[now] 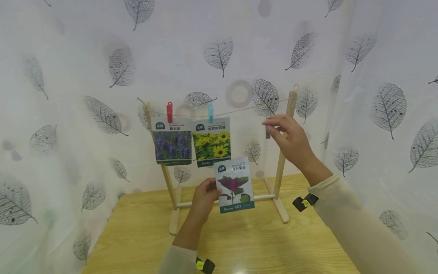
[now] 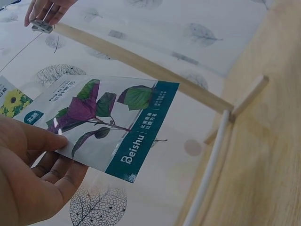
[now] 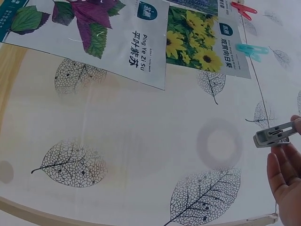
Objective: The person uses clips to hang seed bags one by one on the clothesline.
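Note:
My left hand (image 1: 204,198) pinches the left edge of a seed packet (image 1: 234,190) that pictures a purple and green leafy plant. This packet is below and in front of the string (image 1: 239,110). Near the string's right part, my right hand (image 1: 289,139) pinches a grey clothespin (image 3: 273,135) between thumb and fingers. On the string's left half hang a lavender seed packet (image 1: 172,142) under a red clothespin (image 1: 169,112) and a sunflower seed packet (image 1: 212,142) under a light blue clothespin (image 1: 210,113).
The string runs between two upright posts of a wooden stand, the right post (image 1: 285,140) beside my right hand. A white crossbar (image 1: 263,197) joins its feet on the wooden table (image 1: 143,224). Behind it hangs a white curtain (image 1: 191,61) with leaf prints.

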Tool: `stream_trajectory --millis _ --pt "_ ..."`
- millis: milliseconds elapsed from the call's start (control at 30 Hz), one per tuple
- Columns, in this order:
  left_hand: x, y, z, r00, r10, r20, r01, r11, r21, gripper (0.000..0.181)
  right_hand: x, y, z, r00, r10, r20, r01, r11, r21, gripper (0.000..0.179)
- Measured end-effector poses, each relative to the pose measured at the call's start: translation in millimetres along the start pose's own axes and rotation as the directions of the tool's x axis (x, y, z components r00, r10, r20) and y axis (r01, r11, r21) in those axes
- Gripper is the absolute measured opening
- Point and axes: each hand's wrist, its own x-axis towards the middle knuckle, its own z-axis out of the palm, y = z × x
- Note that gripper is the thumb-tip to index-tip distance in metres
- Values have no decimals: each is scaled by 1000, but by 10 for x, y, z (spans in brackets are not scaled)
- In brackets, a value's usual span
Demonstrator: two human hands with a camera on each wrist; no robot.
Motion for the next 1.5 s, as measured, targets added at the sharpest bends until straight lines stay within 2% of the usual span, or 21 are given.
stream_trajectory --millis 400,633,933,1233,1500 --pt "25 37 25 1000 -5 -5 5 1000 20 28 110 -94 -5 999 -46 -12 45 999 -22 22" --pt "78 55 47 1000 -12 4 12 1000 28 29 152 -102 18 998 -54 -26 53 998 -31 21" --pt "123 99 76 1000 -4 15 4 1000 23 27 231 -107 37 993 -102 -55 100 995 -30 20" --pt "159 143 96 1000 -5 17 5 1000 9 27 301 -132 45 990 -120 -78 117 992 -44 20" --pt "181 187 110 1000 1 27 -2 1000 9 27 377 -152 44 993 -97 -70 95 995 -20 21"
